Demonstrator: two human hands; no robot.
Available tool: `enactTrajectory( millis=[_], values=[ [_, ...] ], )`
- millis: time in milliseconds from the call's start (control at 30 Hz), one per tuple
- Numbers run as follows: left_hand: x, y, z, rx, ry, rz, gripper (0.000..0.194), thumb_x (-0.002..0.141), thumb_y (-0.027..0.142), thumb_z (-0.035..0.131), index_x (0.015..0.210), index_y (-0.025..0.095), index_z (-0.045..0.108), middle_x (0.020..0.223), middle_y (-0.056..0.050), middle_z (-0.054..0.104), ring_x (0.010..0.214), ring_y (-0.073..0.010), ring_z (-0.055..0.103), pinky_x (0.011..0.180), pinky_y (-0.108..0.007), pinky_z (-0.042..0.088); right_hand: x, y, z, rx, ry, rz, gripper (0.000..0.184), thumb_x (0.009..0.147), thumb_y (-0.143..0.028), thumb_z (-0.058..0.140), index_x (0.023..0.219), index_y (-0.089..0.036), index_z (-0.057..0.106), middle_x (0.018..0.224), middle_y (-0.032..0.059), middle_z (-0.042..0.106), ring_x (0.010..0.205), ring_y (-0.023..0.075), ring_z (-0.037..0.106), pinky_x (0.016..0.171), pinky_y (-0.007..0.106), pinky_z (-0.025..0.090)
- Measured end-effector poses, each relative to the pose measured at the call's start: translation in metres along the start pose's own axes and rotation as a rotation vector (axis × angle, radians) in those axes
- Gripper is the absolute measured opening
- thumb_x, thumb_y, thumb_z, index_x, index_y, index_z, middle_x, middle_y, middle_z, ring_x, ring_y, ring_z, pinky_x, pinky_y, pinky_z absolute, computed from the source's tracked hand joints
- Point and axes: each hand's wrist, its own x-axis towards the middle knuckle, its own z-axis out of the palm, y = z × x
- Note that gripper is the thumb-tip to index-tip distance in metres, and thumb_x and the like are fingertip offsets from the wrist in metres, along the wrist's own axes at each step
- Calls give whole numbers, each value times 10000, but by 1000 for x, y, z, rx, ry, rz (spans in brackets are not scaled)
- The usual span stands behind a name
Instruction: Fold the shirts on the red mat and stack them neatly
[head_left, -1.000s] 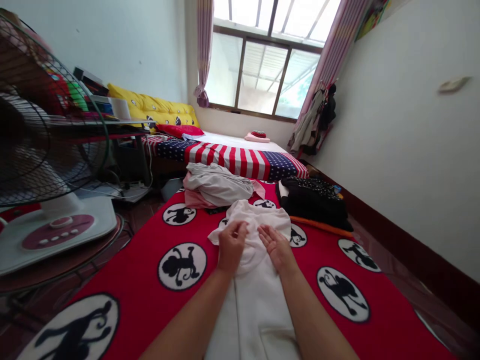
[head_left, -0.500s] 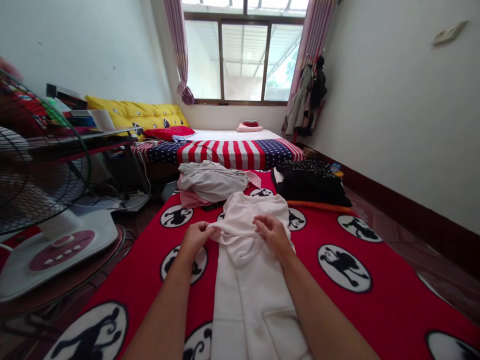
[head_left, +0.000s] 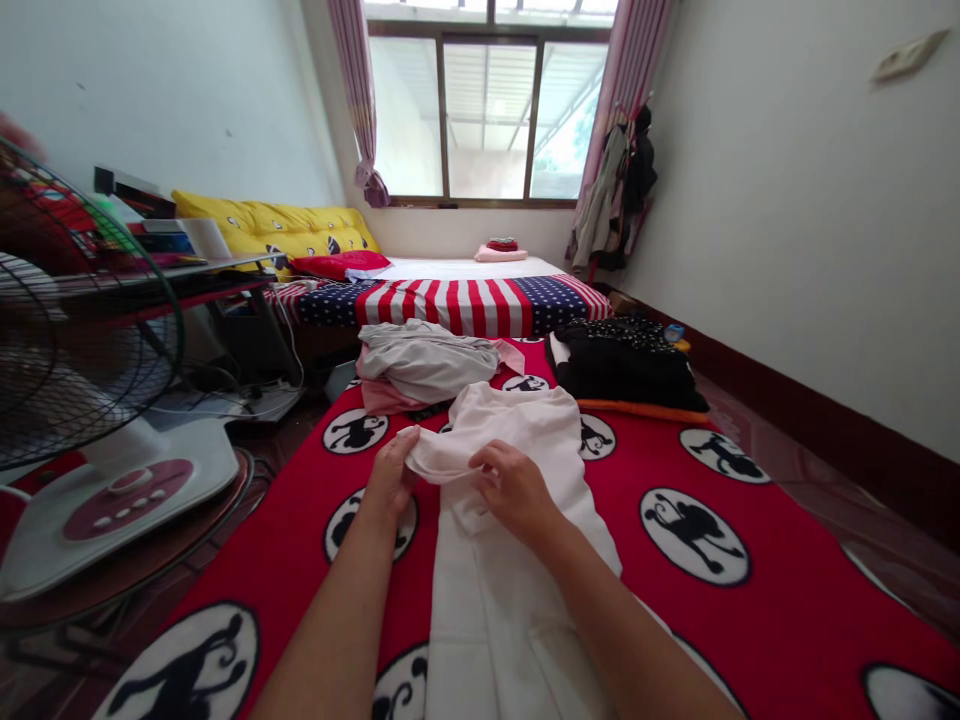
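A white garment (head_left: 517, 440) lies lengthwise on a red blanket (head_left: 300, 520) printed with black monkey figures in white circles. My left hand (head_left: 390, 478) pinches the garment's left edge near its bunched middle. My right hand (head_left: 514, 490) is closed on a fold of the same cloth just to the right. Both forearms reach in from the bottom of the head view. The garment's far end spreads flat toward a heap of clothes.
A grey and pink clothes heap (head_left: 424, 365) lies beyond the garment. Folded black clothes (head_left: 626, 372) sit on an orange item at right. A floor fan (head_left: 82, 400) stands at left. A flag-patterned bed (head_left: 457, 300) and a window are farther back.
Both hands moved from pressing the middle of the garment to gripping its cloth. My right hand has shifted left toward my left hand, gathering the fabric. The camera tilted slightly.
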Motion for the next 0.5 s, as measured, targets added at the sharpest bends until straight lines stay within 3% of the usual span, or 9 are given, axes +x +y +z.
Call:
enactTrajectory(
  millis=[100,200,333,500],
  values=[
    [1,-1,0,-43,-27,-26,89,712,178,692,747,126,629,619,-5,646,510,-116,592,475,-203,491,-2,2,8,55,-57,-22,410,721,-75,591,1113,-194,596,1077,48,642,998,178,571,878,278,436],
    [-1,0,3,-48,-43,-47,60,752,163,659,749,112,627,606,-14,637,499,-124,593,467,-214,493,-4,2,14,-45,-46,-9,510,712,-149,653,1212,-181,557,1124,68,625,1074,221,509,940,326,411],
    [-4,2,8,-89,-18,-68,87,807,143,603,733,104,627,608,-24,648,506,-122,606,471,-203,492,-4,0,16,-182,-58,17,299,716,-248,704,1010,-214,663,969,52,625,1001,228,484,885,320,418],
    [-7,3,12,-120,15,-104,135,834,132,571,714,102,626,632,-33,670,524,-114,616,524,-205,515,-4,-3,15,-197,-28,-5,150,727,-188,673,877,-201,663,969,49,618,988,207,495,864,293,406]
  ],
)
